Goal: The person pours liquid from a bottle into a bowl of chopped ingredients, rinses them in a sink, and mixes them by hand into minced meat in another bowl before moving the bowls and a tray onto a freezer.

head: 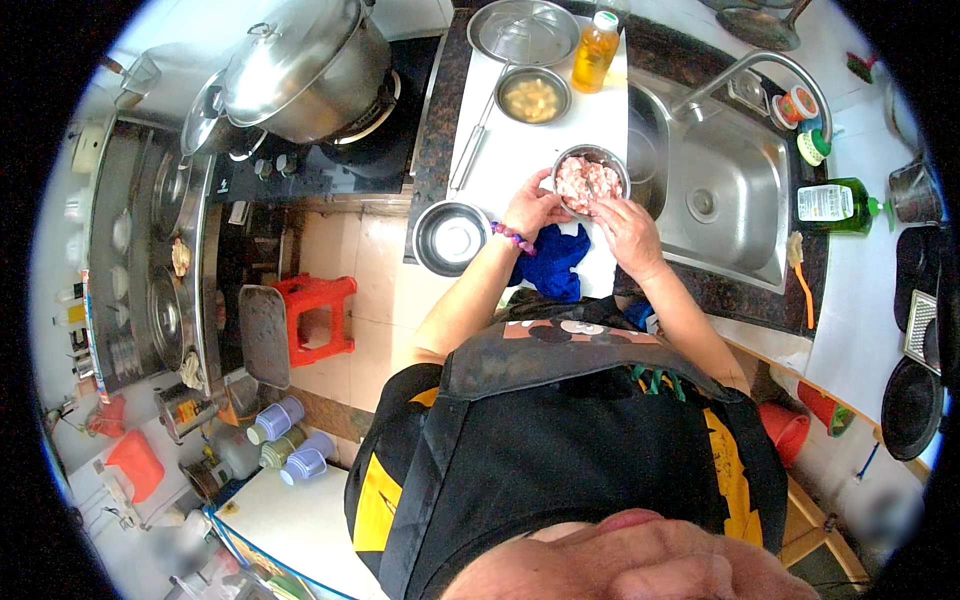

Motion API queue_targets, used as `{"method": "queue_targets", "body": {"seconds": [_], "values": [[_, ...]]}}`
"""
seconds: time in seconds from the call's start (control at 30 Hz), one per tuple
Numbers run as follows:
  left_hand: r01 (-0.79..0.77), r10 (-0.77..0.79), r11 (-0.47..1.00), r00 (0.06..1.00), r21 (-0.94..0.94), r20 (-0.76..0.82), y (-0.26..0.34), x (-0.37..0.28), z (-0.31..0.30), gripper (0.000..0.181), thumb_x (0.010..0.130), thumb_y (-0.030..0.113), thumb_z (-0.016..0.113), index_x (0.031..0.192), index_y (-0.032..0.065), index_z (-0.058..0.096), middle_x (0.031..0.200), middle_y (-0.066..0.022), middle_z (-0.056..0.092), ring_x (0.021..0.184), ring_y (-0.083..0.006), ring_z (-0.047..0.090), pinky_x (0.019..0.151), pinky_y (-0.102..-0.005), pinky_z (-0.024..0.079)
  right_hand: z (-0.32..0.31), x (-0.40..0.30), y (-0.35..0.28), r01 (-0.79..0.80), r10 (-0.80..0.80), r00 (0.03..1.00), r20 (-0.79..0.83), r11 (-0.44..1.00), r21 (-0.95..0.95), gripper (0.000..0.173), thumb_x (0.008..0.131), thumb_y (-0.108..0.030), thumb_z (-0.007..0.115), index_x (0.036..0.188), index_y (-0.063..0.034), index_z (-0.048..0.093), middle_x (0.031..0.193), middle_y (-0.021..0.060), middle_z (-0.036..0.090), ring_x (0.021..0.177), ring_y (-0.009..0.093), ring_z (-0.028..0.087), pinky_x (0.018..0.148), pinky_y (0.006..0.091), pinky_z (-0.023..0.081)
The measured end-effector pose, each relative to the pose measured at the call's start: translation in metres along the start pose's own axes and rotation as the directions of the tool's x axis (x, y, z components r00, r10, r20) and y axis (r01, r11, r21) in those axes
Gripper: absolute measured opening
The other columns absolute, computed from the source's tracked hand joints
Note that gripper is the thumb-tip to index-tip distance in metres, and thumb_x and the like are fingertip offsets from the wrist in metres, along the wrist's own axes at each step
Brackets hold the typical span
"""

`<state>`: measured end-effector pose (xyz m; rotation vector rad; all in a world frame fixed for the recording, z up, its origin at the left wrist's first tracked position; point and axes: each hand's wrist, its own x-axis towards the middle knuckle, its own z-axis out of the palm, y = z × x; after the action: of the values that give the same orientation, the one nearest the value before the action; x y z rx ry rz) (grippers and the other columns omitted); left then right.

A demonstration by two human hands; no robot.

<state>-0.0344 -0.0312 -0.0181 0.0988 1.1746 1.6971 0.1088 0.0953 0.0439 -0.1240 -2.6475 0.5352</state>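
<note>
A metal bowl [557, 159] filled with pale pink minced meat [577, 180] stands on a white board [480, 176] on the counter. My left hand [534, 204], with a beaded bracelet on its wrist, grips the bowl's lower left rim. At the lower right rim is my right hand [626, 231], its fingers bunched over the meat; a thin metal utensil seems to come out of the meat towards them, largely hidden. Just below the bowl lies a crumpled blue cloth [559, 262]. Left of my left wrist sits an empty steel bowl [450, 238].
Above are a bowl of yellowish pieces in liquid [532, 97], a bottle of amber liquid [596, 54], a round strainer [523, 31] and a long-handled metal utensil [469, 157]. The sink [731, 180] is at right, the gas stove with a large pot [307, 82] at left. A red stool [319, 319] stands lower left.
</note>
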Motion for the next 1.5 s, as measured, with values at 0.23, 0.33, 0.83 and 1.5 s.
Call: {"method": "queue_targets", "body": {"seconds": [0.23,0.33,0.83,1.5], "values": [[0.015,-0.015,0.999,1.000,0.037,0.017,0.001,0.003,-0.003,0.052,0.083,-0.001,0.048,0.131,0.0044,0.028,0.084,-0.0132,0.058,0.069,-0.0209,0.063,0.064,-0.0311,0.056,-0.006,0.033,0.008,-0.065,0.062,0.994,-0.088,0.997,-0.028,0.019,0.075,-0.011,0.061,0.093,-0.0041,0.062,0.091,0.0087,0.061,0.088,0.025,0.057,0.078,0.0342,0.046],[0.025,-0.026,0.999,0.999,0.031,0.025,0.003,0.002,0.001,0.051,0.084,-0.001,0.048,0.131,0.0049,0.029,0.084,-0.0123,0.058,0.070,-0.0207,0.063,0.065,-0.0311,0.055,0.003,0.040,0.012,-0.082,0.082,0.996,-0.048,0.997,-0.007,0.020,0.075,-0.012,0.061,0.094,-0.0044,0.062,0.093,0.0089,0.060,0.089,0.025,0.057,0.079,0.0347,0.045],[0.018,-0.018,0.999,1.000,-0.031,-0.004,0.001,0.001,0.001,0.048,0.083,-0.002,0.048,0.128,0.0044,0.032,0.082,-0.0131,0.060,0.067,-0.0201,0.063,0.061,-0.0305,0.056,-0.022,0.012,-0.020,0.091,-0.091,0.996,-0.010,0.996,-0.017,0.023,0.071,-0.012,0.066,0.092,-0.0042,0.062,0.094,0.0061,0.060,0.091,0.022,0.057,0.077,0.0339,0.046],[0.025,-0.025,0.998,1.000,0.055,-0.016,-0.001,0.003,-0.002,0.051,0.083,-0.003,0.045,0.131,0.0042,0.029,0.082,-0.0104,0.056,0.069,-0.0214,0.062,0.065,-0.0309,0.055,-0.002,0.009,0.050,-0.682,0.767,0.632,0.110,0.484,0.548,0.030,0.088,-0.027,0.053,0.094,0.0009,0.062,0.083,0.0080,0.066,0.072,0.012,0.060,0.066,0.0253,0.047]]}}
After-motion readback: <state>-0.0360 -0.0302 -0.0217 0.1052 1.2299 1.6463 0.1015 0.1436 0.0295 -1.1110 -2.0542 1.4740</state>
